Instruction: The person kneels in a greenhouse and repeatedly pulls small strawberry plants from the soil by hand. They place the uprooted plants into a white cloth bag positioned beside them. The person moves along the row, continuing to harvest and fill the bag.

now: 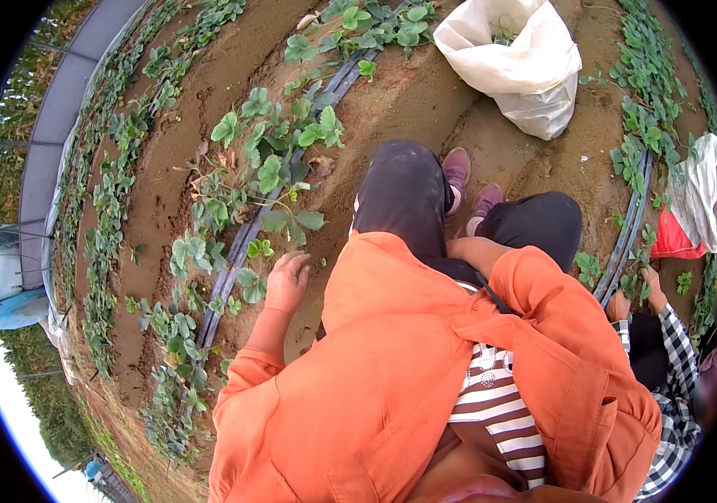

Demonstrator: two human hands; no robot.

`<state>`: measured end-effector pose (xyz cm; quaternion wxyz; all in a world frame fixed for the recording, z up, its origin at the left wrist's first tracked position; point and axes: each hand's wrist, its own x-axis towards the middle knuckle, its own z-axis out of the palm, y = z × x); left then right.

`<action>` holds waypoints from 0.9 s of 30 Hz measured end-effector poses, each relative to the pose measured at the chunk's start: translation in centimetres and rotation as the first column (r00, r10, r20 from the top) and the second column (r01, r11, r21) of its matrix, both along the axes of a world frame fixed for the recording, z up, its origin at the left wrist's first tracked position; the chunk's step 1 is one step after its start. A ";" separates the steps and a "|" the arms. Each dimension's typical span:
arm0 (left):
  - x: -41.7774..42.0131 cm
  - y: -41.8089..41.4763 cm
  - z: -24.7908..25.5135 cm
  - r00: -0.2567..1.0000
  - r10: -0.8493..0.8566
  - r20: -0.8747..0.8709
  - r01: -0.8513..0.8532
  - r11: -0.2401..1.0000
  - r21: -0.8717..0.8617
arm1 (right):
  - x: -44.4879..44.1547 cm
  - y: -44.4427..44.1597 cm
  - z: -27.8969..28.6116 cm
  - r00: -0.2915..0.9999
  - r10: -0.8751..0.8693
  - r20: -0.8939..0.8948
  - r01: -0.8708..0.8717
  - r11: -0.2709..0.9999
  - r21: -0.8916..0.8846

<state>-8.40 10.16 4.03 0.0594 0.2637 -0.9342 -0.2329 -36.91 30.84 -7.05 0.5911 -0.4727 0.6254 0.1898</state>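
My left hand (287,276) hangs at the left, beside a row of strawberry plants (270,173), its fingers loosely bent with nothing seen in them. Close to its fingertips are a small light-green leaf (260,248) and the dark drip tape (233,261) that runs along the row. My right forearm reaches between my thighs; the right hand itself is hidden there. Ahead of my shoes stands a white plastic sack (516,69), its mouth wide, with some green leaves (504,36) inside.
At the right, a co-worker's two hands (634,298) touch plants in another strawberry row (648,119). Beyond them lie a white bag (707,192) and a red bag (673,236). More plant rows (107,226) and a grey barrier (50,135) stand at the left.
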 end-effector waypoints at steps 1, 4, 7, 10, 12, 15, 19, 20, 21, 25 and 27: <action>-0.7 -0.1 -0.1 0.999 -0.048 -0.002 0.048 0.999 -0.010 | 0.1 0.1 0.0 1.000 0.002 -0.005 -0.002 1.000 0.003; -3.2 -0.4 -0.7 0.983 -0.184 0.017 0.185 0.983 -0.015 | 0.1 0.3 -0.2 1.000 -0.009 -0.014 0.009 1.000 0.000; -6.2 -0.6 -1.6 0.954 -0.296 0.041 0.296 0.955 0.002 | 0.1 0.3 -0.5 0.999 -0.038 -0.009 0.038 0.999 -0.009; -9.2 -1.1 -2.2 0.909 -0.414 0.048 0.417 0.906 -0.080 | 0.3 0.5 -0.5 0.996 -0.084 0.005 0.084 0.996 -0.013; -11.3 -1.9 -2.6 0.891 -0.454 0.028 0.454 0.883 -0.123 | 0.3 0.9 -0.5 0.993 -0.118 0.021 0.118 0.993 -0.006; -13.5 -3.9 -3.2 0.841 -0.537 0.064 0.536 0.809 -0.241 | 0.1 1.6 -0.7 0.984 -0.173 0.045 0.173 0.985 0.023; -15.0 -6.1 -4.4 0.806 -0.557 0.198 0.591 0.762 -0.265 | -0.4 2.0 -1.3 0.965 -0.246 0.093 0.241 0.968 0.066; -15.3 -6.5 -4.6 0.775 -0.566 0.281 0.629 0.735 -0.255 | -0.6 2.0 -1.4 0.955 -0.274 0.112 0.266 0.961 0.076; -15.5 -6.6 -4.7 0.774 -0.579 0.259 0.634 0.698 -0.333 | -0.8 2.1 -1.3 0.944 -0.300 0.135 0.291 0.953 0.085; -15.7 -6.8 -4.8 0.780 -0.578 0.241 0.626 0.734 -0.265 | -2.3 3.0 -1.2 0.870 -0.426 0.246 0.400 0.904 0.153; -15.9 -7.0 -4.8 0.780 -0.576 0.244 0.625 0.739 -0.252 | -3.3 3.6 -1.4 0.821 -0.482 0.306 0.440 0.876 0.199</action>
